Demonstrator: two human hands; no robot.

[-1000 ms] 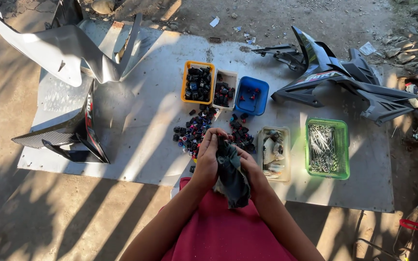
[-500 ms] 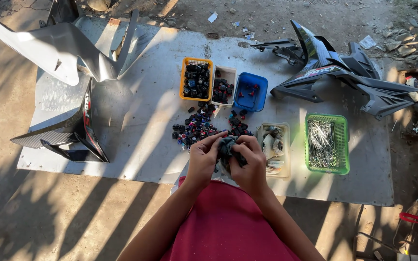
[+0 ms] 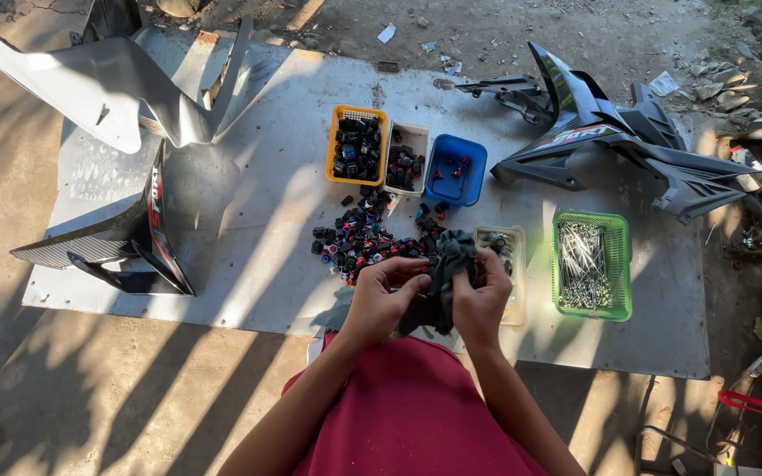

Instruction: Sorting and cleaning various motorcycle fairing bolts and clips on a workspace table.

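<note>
- Head view looks down on a pale metal sheet (image 3: 249, 220) lying on the ground, which carries everything; I would not call it a tabletop.
- White fairing panels (image 3: 108, 84) lie at the sheet's far left corner, with a black-and-grey panel (image 3: 125, 242) below them on the left edge.
- Dark fairing parts (image 3: 610, 141) lie at the far right, partly off the sheet.
- Green basket (image 3: 621, 264) of pale metal fasteners stands on the right, just beside a clear tray (image 3: 515, 282).
- Orange basket (image 3: 332, 150), a white tray (image 3: 420, 134) and a blue tub (image 3: 456, 172) stand in a row at the middle, each holding small dark parts.
- Loose pile of small black, red and blue parts (image 3: 359, 242) lies in front of that row.
- Dark cloth (image 3: 447, 269) is bunched between both hands, above the near edge of the sheet and just in front of the pile.
- Left hand (image 3: 381, 300) has its fingers closed on the cloth's left side.
- Right hand (image 3: 482, 300) has its fingers clenched around the cloth's right side, and the two hands nearly touch.
</note>
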